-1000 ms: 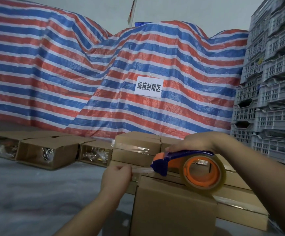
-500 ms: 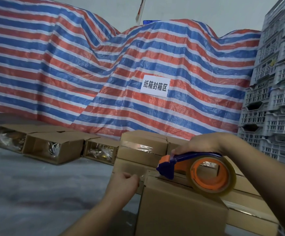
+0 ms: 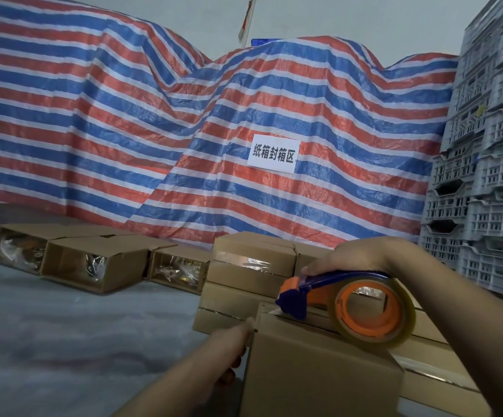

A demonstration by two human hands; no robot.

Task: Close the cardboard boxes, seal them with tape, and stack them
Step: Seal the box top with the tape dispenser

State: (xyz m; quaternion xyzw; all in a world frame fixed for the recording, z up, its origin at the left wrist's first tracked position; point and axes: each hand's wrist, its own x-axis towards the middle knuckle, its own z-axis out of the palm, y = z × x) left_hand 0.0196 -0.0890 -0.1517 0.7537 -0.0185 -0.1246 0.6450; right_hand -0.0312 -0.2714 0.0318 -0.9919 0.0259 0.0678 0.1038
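Observation:
A closed cardboard box (image 3: pixel 319 374) stands in front of me at the bottom centre. My right hand (image 3: pixel 355 254) grips a blue and orange tape dispenser (image 3: pixel 346 299) with a clear tape roll, its blade end down on the box's top far-left edge. My left hand (image 3: pixel 229 347) presses flat against the box's left side near the top corner, over the tape end. Behind it stand several sealed boxes (image 3: pixel 253 263) stacked in a low pile.
Three open boxes (image 3: pixel 94 263) with shiny packets inside lie on their sides at the left on the grey floor covering (image 3: pixel 64 341). A striped tarpaulin (image 3: pixel 184 130) with a white sign covers the back. Grey plastic crates (image 3: pixel 490 176) are stacked at the right.
My left hand pulled the tape end down from the air onto the box's left side. The dispenser came down onto the box's top edge. The view shifted left.

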